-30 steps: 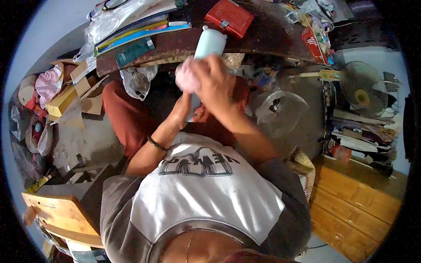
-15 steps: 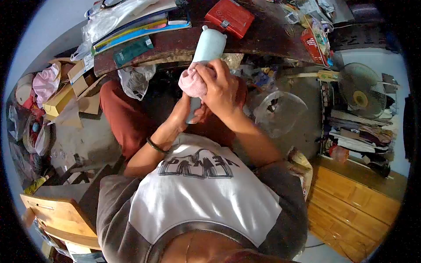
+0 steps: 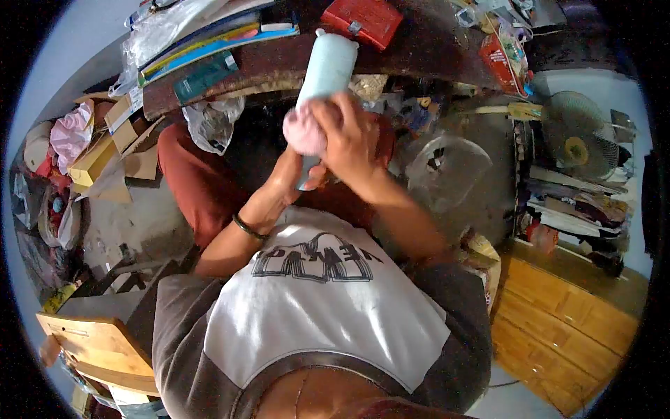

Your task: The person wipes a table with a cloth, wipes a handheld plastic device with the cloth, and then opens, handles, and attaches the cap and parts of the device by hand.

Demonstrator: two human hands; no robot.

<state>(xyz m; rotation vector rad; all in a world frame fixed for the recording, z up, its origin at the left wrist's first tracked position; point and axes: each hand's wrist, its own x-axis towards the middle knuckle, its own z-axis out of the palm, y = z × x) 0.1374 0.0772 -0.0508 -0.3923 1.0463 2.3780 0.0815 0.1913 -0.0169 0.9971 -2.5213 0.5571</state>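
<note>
A pale blue-green object (image 3: 326, 66), long and rounded with small knobs at its far end, points up toward the dark table. My left hand (image 3: 287, 174) is wrapped round its lower, greyish part below the cloth. A crumpled pink cloth (image 3: 303, 131) lies against the middle of the object, pressed there by my right hand (image 3: 343, 133). The fingers of my right hand are bent over the cloth and slightly blurred. What lies beneath the cloth is hidden.
On the dark table (image 3: 279, 61) are a red case (image 3: 363, 21), a stack of books (image 3: 216, 45) and a red basket (image 3: 501, 64). Plastic bags hang or lie near my legs. A fan (image 3: 576, 140) and wooden drawers (image 3: 558, 328) stand right, cardboard boxes (image 3: 98, 160) left.
The view has shifted slightly, so the table's things sit a little higher and further left. My right hand and the pink cloth have moved slightly on the object; both hands keep their hold.
</note>
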